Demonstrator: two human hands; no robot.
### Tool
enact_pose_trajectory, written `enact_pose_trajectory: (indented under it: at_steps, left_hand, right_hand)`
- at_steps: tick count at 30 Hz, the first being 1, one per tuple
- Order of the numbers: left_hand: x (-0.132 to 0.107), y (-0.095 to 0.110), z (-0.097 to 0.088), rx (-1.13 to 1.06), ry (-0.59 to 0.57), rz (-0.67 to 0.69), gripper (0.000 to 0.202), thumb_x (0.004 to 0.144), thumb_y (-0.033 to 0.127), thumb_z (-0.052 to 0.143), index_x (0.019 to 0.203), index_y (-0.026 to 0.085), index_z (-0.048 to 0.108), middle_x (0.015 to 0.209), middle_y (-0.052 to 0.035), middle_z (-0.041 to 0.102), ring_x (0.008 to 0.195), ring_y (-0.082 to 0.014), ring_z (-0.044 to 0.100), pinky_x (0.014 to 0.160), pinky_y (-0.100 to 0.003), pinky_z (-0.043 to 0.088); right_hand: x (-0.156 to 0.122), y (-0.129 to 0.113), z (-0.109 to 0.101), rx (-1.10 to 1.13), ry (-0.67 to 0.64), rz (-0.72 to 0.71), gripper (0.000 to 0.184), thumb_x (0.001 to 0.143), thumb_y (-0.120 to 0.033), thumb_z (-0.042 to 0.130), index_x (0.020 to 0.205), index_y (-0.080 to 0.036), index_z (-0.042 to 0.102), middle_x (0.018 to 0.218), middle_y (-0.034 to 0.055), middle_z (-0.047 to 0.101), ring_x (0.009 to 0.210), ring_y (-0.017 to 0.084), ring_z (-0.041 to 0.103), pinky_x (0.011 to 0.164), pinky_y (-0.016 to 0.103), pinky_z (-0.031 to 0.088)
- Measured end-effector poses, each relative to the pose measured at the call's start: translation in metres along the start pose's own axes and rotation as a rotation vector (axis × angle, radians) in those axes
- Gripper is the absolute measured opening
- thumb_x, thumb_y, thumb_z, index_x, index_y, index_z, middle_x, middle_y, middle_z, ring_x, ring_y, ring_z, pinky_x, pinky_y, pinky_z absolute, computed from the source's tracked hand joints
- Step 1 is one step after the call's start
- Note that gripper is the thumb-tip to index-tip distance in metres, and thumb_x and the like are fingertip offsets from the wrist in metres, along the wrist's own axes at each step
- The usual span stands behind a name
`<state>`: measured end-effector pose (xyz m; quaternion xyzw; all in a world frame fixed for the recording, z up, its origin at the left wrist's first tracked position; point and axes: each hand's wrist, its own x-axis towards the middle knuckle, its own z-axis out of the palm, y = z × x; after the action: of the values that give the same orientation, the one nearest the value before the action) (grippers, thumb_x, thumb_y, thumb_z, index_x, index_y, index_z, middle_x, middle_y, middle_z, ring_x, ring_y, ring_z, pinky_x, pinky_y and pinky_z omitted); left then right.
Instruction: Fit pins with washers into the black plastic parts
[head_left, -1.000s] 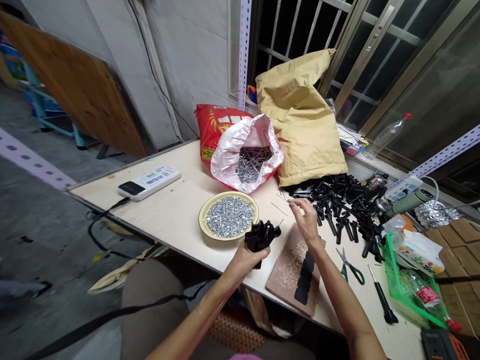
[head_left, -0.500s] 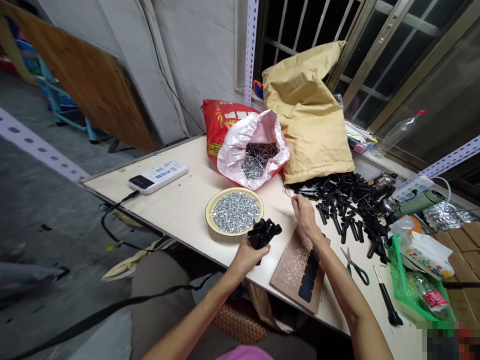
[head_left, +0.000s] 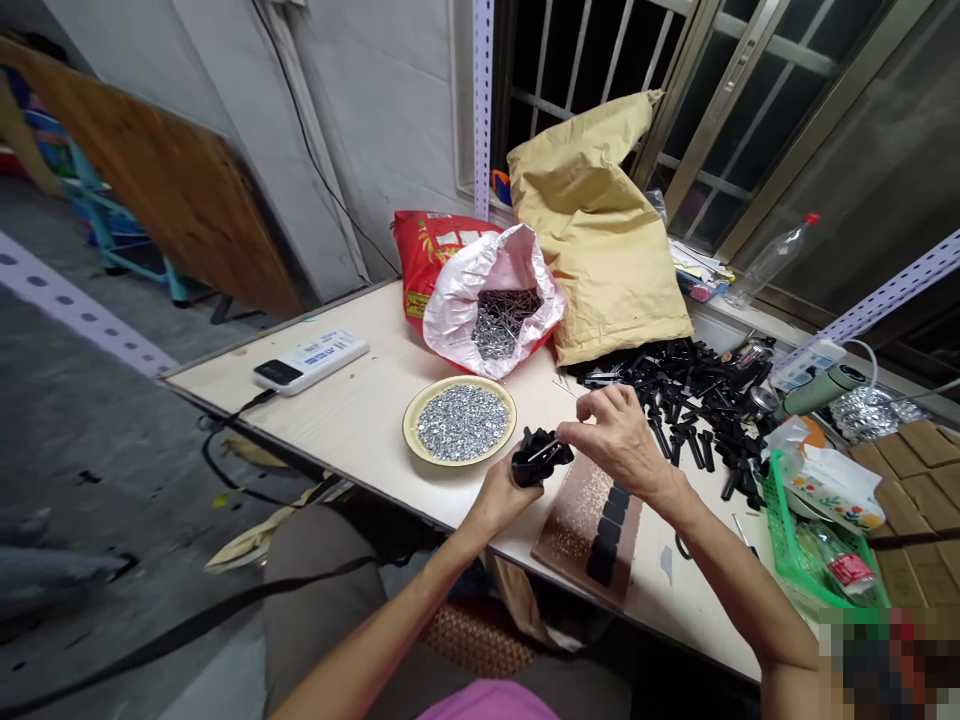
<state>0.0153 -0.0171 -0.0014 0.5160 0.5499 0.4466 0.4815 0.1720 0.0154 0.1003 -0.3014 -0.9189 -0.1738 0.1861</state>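
Observation:
My left hand (head_left: 504, 500) is closed around a bunch of black plastic parts (head_left: 538, 458), held just over the table's front edge. Above them, my right hand (head_left: 619, 440) pinches a thin metal pin (head_left: 546, 449), its shaft lying across the top of the parts. The pin's far end is lost among the black plastic. Under my hands lies a brown board (head_left: 566, 525) with a row of black pads (head_left: 604, 548). Left of my left hand stands a yellow dish (head_left: 409, 440) of small silver metal pieces (head_left: 463, 422).
Behind the dish, a red bag (head_left: 424, 262) gapes open on long metal pins (head_left: 504, 325). A brown paper sack (head_left: 600, 240) stands beside it, near a heap of black parts (head_left: 690, 390). A green basket (head_left: 784, 530) is on the right, a white power bank (head_left: 311, 362) on the left.
My right hand has come back from the loose pins on the table to the black parts, with a thin pin in its fingers. My left hand has shifted slightly right.

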Motion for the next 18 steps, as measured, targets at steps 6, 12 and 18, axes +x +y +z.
enact_pose_trajectory:
  at_steps: [6,12,18]
  left_hand:
    - [-0.002,0.012,0.008,0.012,-0.028,0.051,0.028,0.048,0.01,0.055,0.075,0.019,0.059,0.064,0.0043,0.06,0.067,-0.0182,0.057,0.061,-0.026,0.042]
    - [-0.009,0.023,0.014,-0.348,-0.114,-0.15,0.027,0.047,0.021,0.07,0.071,0.015,0.06,0.064,0.0028,0.059,0.065,-0.0159,0.056,0.065,-0.031,0.048]
    - [-0.016,0.036,0.009,-0.543,-0.457,-0.211,0.038,0.045,0.034,0.081,0.072,0.013,0.063,0.066,-0.0017,0.062,0.061,-0.0158,0.06,0.067,-0.036,0.053]
  right_hand:
    - [0.0,-0.009,-0.016,0.049,-0.074,-0.074,0.016,0.091,-0.023,0.054,0.09,-0.032,0.068,0.088,-0.0005,0.058,0.086,0.016,0.046,0.091,0.037,0.03]
    - [-0.025,-0.002,-0.024,0.423,0.193,0.314,0.047,0.09,-0.034,0.053,0.136,-0.027,0.042,0.11,0.0063,0.063,0.104,0.02,0.055,0.092,0.039,0.042]
    - [-0.062,-0.023,0.018,1.285,-0.048,0.689,0.054,0.075,-0.063,0.058,0.107,-0.02,0.062,0.079,0.0025,0.064,0.07,0.016,0.061,0.062,0.028,0.051]
